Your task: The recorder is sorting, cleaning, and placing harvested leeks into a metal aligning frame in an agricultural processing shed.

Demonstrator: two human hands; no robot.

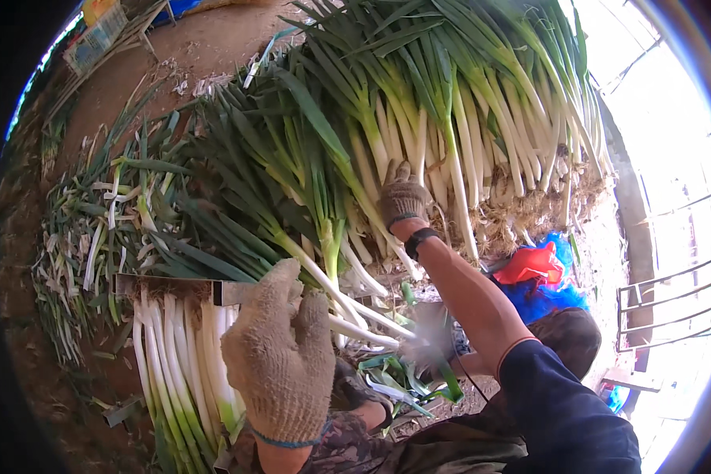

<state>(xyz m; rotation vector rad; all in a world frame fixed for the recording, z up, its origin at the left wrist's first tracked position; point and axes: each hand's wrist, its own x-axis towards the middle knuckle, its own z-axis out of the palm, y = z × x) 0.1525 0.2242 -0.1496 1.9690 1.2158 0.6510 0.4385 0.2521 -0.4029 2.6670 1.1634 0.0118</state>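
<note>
A large pile of leeks, white shafts and dark green leaves, lies across the far middle and right, with tangled roots toward the right. My right hand, in a knitted glove, reaches into the pile. Its fingers are stretched out and touch the white shafts, not closed around any. My left hand, also gloved, is raised in front of me with thumb and fingers apart and nothing in it. Beside it, several leeks stand in a metal holder, roots at its upper bar. More loose leeks lie between my hands.
Cut leaves and trimmings heap up at the left. Red plastic and blue plastic lie right of my forearm. A metal rack stands at the far right. Something grey and blurred is near my knees.
</note>
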